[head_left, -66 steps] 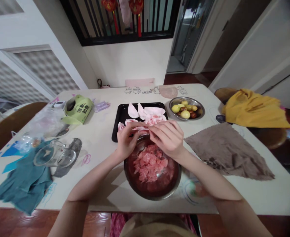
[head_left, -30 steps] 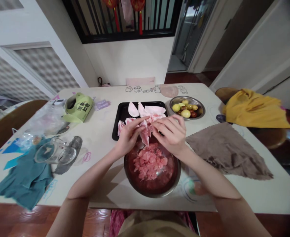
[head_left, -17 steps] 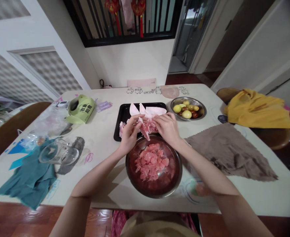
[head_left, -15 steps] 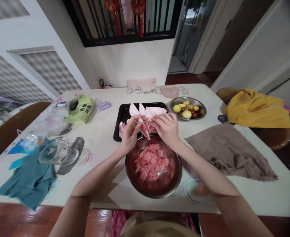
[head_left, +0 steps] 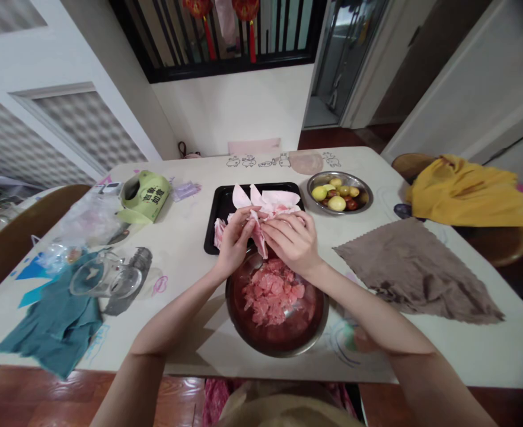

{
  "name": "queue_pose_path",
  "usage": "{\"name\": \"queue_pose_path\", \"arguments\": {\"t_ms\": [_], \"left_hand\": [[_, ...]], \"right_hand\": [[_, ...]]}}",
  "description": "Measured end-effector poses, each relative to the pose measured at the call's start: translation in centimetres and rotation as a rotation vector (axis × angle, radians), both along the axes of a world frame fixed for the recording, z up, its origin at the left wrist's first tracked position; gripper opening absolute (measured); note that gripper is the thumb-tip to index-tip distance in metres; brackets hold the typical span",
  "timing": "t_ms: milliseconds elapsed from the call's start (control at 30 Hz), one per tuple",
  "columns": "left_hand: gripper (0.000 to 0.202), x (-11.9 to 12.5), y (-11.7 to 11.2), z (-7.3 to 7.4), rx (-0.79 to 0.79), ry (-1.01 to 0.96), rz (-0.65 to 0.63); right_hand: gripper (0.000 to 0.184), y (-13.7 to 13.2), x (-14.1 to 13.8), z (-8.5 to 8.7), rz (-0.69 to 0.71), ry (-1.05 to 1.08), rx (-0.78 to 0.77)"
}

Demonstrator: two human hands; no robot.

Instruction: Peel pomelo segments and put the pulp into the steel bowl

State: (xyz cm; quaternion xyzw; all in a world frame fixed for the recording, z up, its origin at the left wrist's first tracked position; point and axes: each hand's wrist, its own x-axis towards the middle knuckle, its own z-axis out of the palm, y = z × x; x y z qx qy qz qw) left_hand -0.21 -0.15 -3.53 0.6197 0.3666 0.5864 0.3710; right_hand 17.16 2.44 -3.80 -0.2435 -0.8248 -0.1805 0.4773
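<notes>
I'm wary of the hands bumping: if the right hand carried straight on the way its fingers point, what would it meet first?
Probably the pale pink, wedge-shaped fruit piece between the hands, which the right hand seems to touch. The left hand lies just beyond, though depth is unclear.

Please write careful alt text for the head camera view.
A left hand holds a pink piece, a right hand against it, by the far rim of a metal bowl of pink pulp. Beyond lies a black tray.

a white table (head_left: 185, 249) is carrying a teal cloth (head_left: 52, 332) left, brown cloth (head_left: 421, 273) right, metal bowl (head_left: 261, 341) near, tray (head_left: 221, 207) farther.
</notes>
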Motion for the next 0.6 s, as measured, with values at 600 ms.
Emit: {"name": "queue_pose_path", "arguments": {"t_ms": [600], "left_hand": [[0.03, 0.9, 6.0, -0.6, -0.101, -0.089, -0.063]], "right_hand": [[0.019, 3.5, 1.4, -0.2, -0.137, 0.008, -0.116]]}}
